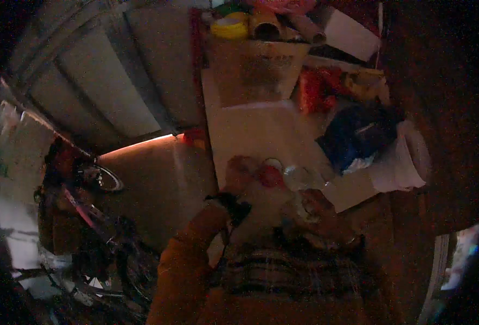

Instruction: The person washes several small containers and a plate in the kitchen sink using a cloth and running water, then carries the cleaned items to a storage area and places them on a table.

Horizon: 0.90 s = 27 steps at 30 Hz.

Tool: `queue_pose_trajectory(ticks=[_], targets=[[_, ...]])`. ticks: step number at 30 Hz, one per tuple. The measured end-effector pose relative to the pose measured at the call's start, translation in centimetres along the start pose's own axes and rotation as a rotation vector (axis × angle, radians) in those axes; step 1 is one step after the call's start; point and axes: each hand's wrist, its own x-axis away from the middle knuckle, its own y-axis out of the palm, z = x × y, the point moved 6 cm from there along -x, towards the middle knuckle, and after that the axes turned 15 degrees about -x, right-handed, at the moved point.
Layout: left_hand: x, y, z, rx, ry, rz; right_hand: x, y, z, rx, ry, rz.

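Observation:
The picture is dark and blurred. My left hand point(241, 172), with a black band at the wrist, is closed at the edge of a small round red object point(271, 175). Just right of the red object lies a clear, shiny piece, seemingly plastic point(304, 177), on a light tan board or sheet point(251, 132). My right hand point(318, 207) is curled below the clear piece, beside something pale point(302, 209). Whether its fingers grip that pale thing is too dark to tell. Dark checked fabric point(288, 270) lies below both hands.
A dark blue bag point(357, 136) and a white roll point(412, 158) lie at right. Beyond stand a printed cardboard piece point(259, 75), a red packet point(314, 91), a yellow ring-shaped roll point(229, 26) and cardboard tubes point(266, 29). A bicycle point(101, 227) stands at left.

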Motion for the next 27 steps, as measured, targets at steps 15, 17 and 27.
queue_pose_trajectory(ticks=[15,17,27], targets=[[3.9,3.0,9.2,0.843,-0.337,-0.213,-2.1,1.2,-5.0,-0.066,-0.056,0.017],[5.0,3.1,9.6,0.912,-0.426,-0.199,-3.8,1.5,-6.4,-0.118,-0.231,-0.045],[5.8,-0.7,11.3,0.917,-0.577,-0.028,-3.5,-3.7,-8.9,-0.064,-0.451,-0.026]])
